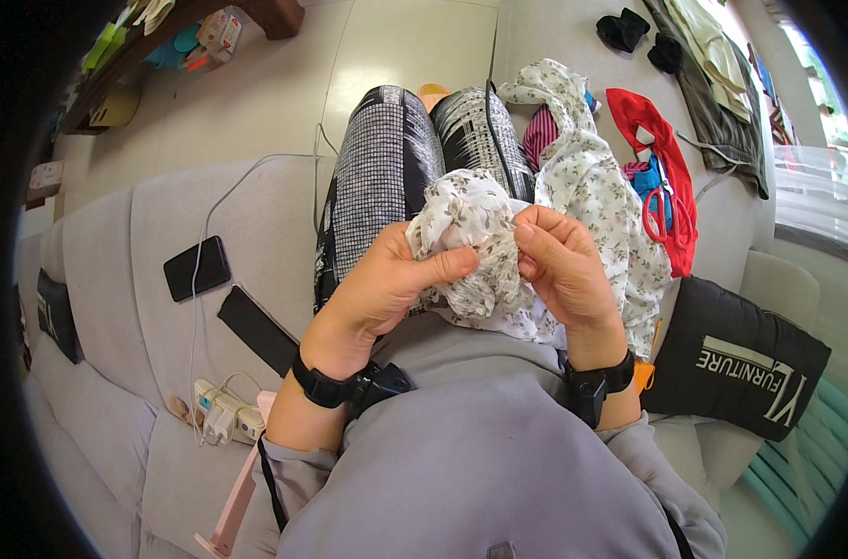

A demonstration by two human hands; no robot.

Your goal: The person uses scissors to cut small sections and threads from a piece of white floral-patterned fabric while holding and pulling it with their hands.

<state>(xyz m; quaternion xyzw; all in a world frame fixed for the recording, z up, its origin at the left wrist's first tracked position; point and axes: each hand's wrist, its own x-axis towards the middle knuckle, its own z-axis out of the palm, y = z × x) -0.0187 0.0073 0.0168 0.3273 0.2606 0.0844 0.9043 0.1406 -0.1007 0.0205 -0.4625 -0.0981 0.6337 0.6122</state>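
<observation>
A white floral cloth lies across my lap and the sofa to my right, with its gathered end bunched up between my hands. My left hand grips the bunch, thumb on top and the other fingers hidden under the folds. With thumb and forefinger, my right hand pinches the right edge of the same bunch. Whether a needle or thread is between those fingertips is too small to tell. Red-handled scissors rest beyond the cloth, on a red fabric piece.
Left on the sofa are a smartphone, a black flat case, a power strip with cables and a pink stand. To the right lie a black cushion bearing writing, black cloth items and grey trousers.
</observation>
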